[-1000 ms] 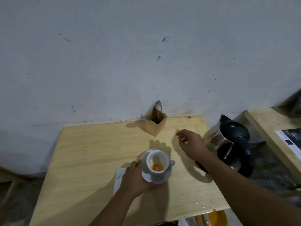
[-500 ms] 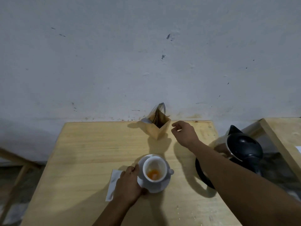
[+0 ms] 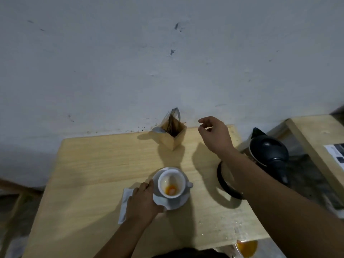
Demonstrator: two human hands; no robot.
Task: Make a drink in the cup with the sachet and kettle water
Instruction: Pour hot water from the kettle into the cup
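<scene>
A white cup [image 3: 172,185] with orange powder at its bottom stands on a white saucer [image 3: 176,202] in the middle of the wooden table [image 3: 96,174]. My left hand [image 3: 143,202] grips the saucer's left edge and partly covers a white sachet [image 3: 125,202] lying flat beside it. My right hand [image 3: 214,135] hovers empty, fingers apart, just right of a wooden box [image 3: 172,135] holding several sachets at the back of the table. A black-lidded glass kettle [image 3: 268,157] stands at the right, partly hidden by my right forearm.
The table stands against a grey wall [image 3: 167,62]. A second wooden surface [image 3: 312,138] with a printed sheet [image 3: 336,155] lies at the far right. Something orange [image 3: 246,247] shows below the table's front edge.
My right hand has moved up and away from me, from near the cup to beside the sachet box. My left hand stays on the saucer. The view has shifted slightly.
</scene>
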